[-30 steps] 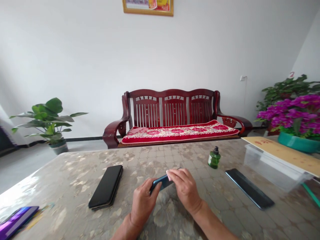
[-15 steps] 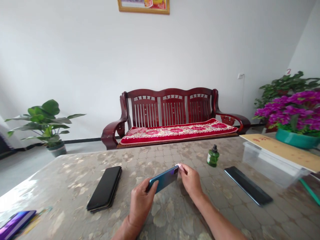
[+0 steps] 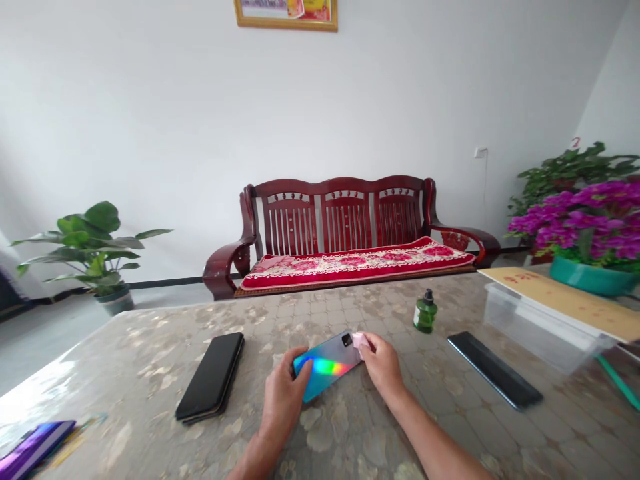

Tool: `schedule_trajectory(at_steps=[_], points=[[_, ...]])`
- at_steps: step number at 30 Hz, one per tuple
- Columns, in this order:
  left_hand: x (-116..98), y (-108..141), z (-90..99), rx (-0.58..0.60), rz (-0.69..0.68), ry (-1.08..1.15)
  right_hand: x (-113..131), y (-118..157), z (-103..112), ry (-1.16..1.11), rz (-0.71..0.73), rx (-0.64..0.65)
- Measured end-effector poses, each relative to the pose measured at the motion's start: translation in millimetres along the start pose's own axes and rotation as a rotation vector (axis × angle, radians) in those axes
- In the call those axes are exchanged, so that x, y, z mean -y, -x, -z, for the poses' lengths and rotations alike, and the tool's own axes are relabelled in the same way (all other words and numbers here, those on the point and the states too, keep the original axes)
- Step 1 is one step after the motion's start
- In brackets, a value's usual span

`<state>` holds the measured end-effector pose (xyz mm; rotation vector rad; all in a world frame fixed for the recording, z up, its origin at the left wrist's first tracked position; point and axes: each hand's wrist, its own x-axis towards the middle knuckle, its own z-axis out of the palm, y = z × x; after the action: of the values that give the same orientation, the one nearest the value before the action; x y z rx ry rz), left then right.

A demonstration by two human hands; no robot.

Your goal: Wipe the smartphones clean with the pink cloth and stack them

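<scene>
A blue phone point(image 3: 325, 365) with a rainbow sheen shows its back and square camera block. My left hand point(image 3: 284, 387) grips its left end, thumb across the back. At the phone's right end, my right hand point(image 3: 381, 363) pinches a small pink cloth point(image 3: 360, 344) against the edge. A green bottle point(image 3: 425, 312) with a black cap stands beyond my right hand. To the right lies a dark phone point(image 3: 494, 369), and to the left a black phone or case point(image 3: 211, 377).
The patterned table point(image 3: 165, 360) bears a purple object point(image 3: 35, 448) at the near left. A clear plastic box point(image 3: 545, 333) under a tan board point(image 3: 570, 303) and a teal flowerpot point(image 3: 593, 276) stand at the right. Beyond is a red wooden sofa point(image 3: 345, 220).
The held phone has tilted so that its back faces up more and catches a rainbow reflection. The pink cloth has shifted slightly down its right edge and shows more.
</scene>
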<state>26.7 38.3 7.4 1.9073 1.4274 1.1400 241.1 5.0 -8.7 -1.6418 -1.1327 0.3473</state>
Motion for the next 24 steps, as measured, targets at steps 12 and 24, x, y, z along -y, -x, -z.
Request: schedule_trajectory(at_steps=[12,24], points=[[-2.8,-3.9,3.7,0.220,0.360,0.430,-1.8,1.3,-7.3,0.088,0.063,-0.013],[-25.3,-22.4,25.3,0.152,0.222,0.522,-9.2,-2.4,-7.4,-0.002,0.037,0.056]])
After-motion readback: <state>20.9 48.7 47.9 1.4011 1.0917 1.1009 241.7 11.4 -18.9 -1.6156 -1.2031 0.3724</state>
